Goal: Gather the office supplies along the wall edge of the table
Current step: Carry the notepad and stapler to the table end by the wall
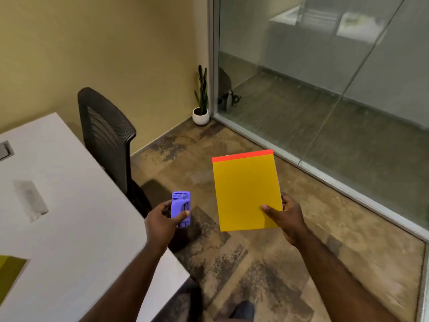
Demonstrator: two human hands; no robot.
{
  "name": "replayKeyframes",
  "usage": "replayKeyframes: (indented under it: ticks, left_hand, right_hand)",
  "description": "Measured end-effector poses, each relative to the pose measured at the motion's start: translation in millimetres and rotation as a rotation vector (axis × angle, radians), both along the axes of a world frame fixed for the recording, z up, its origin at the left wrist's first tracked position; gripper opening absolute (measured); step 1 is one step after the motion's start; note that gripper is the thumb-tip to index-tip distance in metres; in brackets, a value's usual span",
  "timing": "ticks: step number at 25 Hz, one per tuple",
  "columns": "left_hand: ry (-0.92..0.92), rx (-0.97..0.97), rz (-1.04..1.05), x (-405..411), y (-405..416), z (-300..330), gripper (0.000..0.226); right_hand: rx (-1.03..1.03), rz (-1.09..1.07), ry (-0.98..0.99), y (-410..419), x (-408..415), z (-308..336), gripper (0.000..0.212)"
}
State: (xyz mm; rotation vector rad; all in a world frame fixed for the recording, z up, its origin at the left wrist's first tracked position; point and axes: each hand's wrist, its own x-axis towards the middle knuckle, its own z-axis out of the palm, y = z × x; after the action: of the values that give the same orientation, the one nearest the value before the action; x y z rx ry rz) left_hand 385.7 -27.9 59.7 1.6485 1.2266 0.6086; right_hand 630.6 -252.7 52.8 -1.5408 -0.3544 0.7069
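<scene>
From my remote seat I counted one white table [76, 228], one black mesh office chair [106, 135], one yellow legal pad [246, 191], one purple stapler [181, 209], and one potted snake plant [201, 98].

The table filled the left side of the view, with the chair pushed up to its far right edge. A grey cable hatch [5, 149] sat in the tabletop at the far left, a pale translucent item [31, 201] I could not identify lay mid-table, and a yellow-green sheet [10, 275] showed at the near left edge, cut off by the frame. A glass partition [325, 89] ran along the right, and the plant stood in a white pot [200, 116] in the far corner where the yellow wall met the glass. That pot was the only container I could see, and it held just the plant.

The legal pad, red-bound along its far edge, was held out over the floor to the right of the table. My right hand [286, 217] gripped its near right corner, thumb on top, fingers beneath.

My left hand [162, 220] was wrapped around the stapler, thumb across its near end, just off the table's right edge and above the floor. Neither item touched the table.
</scene>
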Motion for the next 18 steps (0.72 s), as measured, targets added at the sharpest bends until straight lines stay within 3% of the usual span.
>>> replayKeyframes:
  ticks: [10,18]
  left_hand:
    - [0.008,0.047,0.045,154.7,17.0,18.2,0.054]
    - [-0.06,0.023,0.159,254.1,109.9,13.6,0.054]
  right_hand:
    - [-0.001,0.004,-0.004,23.0,140.7,7.6,0.038]
    - [-0.046,0.112,-0.03,142.6,259.5,0.2,0.044]
